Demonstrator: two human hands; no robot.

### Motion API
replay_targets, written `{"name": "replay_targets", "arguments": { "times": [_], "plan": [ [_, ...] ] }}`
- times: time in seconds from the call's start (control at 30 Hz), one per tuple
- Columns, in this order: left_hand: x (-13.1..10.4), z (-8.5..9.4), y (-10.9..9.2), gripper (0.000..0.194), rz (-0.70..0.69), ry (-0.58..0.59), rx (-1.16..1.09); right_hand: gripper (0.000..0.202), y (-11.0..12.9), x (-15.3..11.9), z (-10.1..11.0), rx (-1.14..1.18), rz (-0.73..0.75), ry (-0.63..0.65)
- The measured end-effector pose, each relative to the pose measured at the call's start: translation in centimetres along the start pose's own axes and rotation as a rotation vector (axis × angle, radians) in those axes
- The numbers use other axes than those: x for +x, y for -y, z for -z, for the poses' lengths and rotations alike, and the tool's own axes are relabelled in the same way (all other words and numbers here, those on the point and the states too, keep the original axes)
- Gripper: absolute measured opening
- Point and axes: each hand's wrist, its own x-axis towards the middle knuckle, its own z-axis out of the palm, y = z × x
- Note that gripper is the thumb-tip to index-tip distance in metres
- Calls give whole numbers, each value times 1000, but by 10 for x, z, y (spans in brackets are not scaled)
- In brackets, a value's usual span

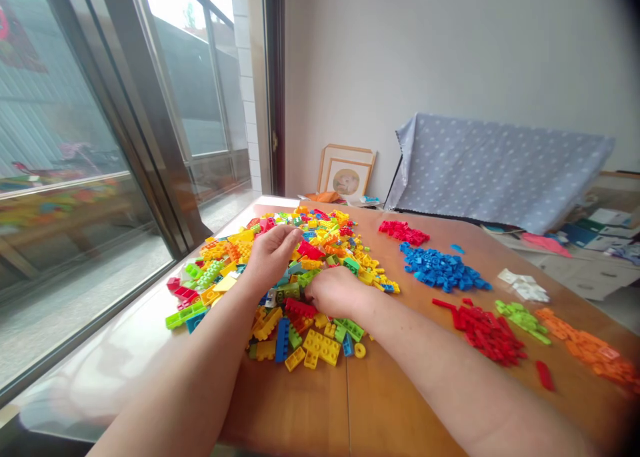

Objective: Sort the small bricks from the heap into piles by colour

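A large mixed pile of toy building bricks (323,347) in yellow, red, green, blue and orange covers the table's left and middle. Just above its centre, my left hand (273,255) is closed, thumb against the curled fingers; anything inside is too hidden to name. My right hand (336,291) reaches down into the pile, its fingers bent inward among green and red bricks. What those fingertips grip cannot be made out. Close below the right hand lie a dark red brick (300,308) and a light green brick (351,328).
Single-colour heaps lie on the wooden table (300,410) to the right: blue bricks (445,270), red bricks (487,333), orange bricks (590,350), light green bricks (523,318) and white bricks (525,287). A smaller red heap (403,232) sits farther back. A glass door (75,143) borders the left.
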Motion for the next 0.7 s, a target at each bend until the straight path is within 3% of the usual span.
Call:
{"name": "replay_targets", "arguments": {
  "times": [0.3,0.43,0.57,0.7],
  "plan": [
    [1,-2,8,34,-32,43,21,29,1,-4,-4,21,-13,-43],
    [1,-2,10,35,-22,78,29,30,-2,-14,-12,130,-80,-133],
    [0,-2,8,35,-36,106,42,24,-13,-32,-26,452,-150,-302],
    [-1,-2,5,36,-31,147,82,19,-27,-48,-40,1070,-233,-452]
  ]
}}
